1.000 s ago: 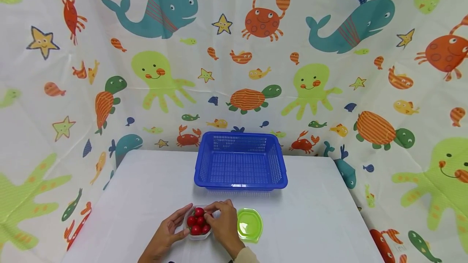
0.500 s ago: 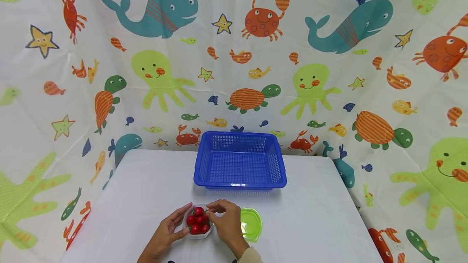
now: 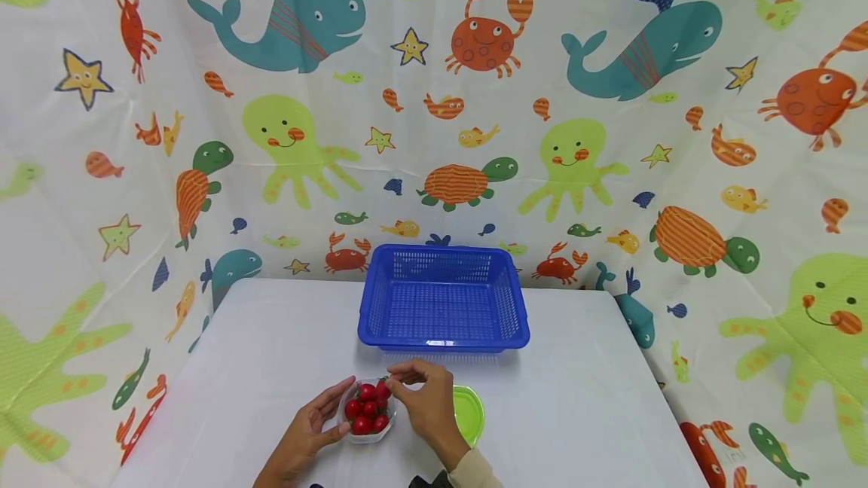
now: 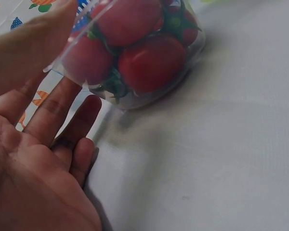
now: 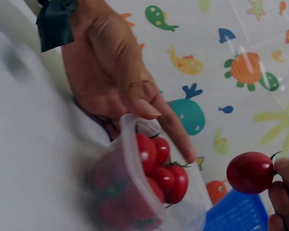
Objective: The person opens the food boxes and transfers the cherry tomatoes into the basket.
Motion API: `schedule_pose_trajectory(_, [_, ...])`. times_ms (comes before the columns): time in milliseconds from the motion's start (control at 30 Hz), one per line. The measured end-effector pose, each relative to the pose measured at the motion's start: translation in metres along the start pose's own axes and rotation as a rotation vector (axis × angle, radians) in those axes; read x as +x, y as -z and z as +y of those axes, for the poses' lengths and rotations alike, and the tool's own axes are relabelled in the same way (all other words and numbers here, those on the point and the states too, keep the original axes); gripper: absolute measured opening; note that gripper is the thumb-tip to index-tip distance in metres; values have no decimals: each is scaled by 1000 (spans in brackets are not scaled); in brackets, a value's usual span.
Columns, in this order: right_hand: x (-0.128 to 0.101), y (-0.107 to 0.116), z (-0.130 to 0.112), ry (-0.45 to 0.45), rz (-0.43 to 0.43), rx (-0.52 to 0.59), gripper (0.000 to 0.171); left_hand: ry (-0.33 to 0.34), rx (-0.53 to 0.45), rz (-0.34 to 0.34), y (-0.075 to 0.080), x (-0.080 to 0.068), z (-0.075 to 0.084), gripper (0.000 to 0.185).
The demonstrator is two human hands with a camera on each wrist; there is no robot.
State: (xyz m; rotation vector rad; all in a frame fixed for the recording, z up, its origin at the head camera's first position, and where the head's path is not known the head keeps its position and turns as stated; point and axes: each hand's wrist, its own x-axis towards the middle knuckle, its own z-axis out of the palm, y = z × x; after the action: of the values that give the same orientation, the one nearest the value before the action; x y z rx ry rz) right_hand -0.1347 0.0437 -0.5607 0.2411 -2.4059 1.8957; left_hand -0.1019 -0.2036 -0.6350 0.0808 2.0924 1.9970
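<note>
On table (image 3: pixel 563 398), left hand (image 3: pixel 307 434) gripping tub (image 3: pixel 367 440) between thumb and fingers, tomatoes (image 3: pixel 362 425) inside, right hand (image 3: pixel 427 401) pinching one tomato (image 5: pixel 250 173) stem-end, green lid (image 3: pixel 469 414) nearby, basket (image 3: pixel 441 343) beyond.

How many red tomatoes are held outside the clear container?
1: the held tomato, pinched by the right hand. The other tomatoes sit inside the clear container, beside the left hand; some may be hidden.
</note>
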Motion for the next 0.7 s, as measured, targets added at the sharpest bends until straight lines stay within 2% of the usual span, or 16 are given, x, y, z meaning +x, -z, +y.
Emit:
schedule_pose_trajectory(300, [12, 13, -14, 24, 14, -1, 15, 49, -20, 18, -1, 0, 2, 71])
schedule_pose_trajectory(700, [34, 29, -18, 53, 33, 29, 16, 65, -13, 22, 0, 1, -1, 71])
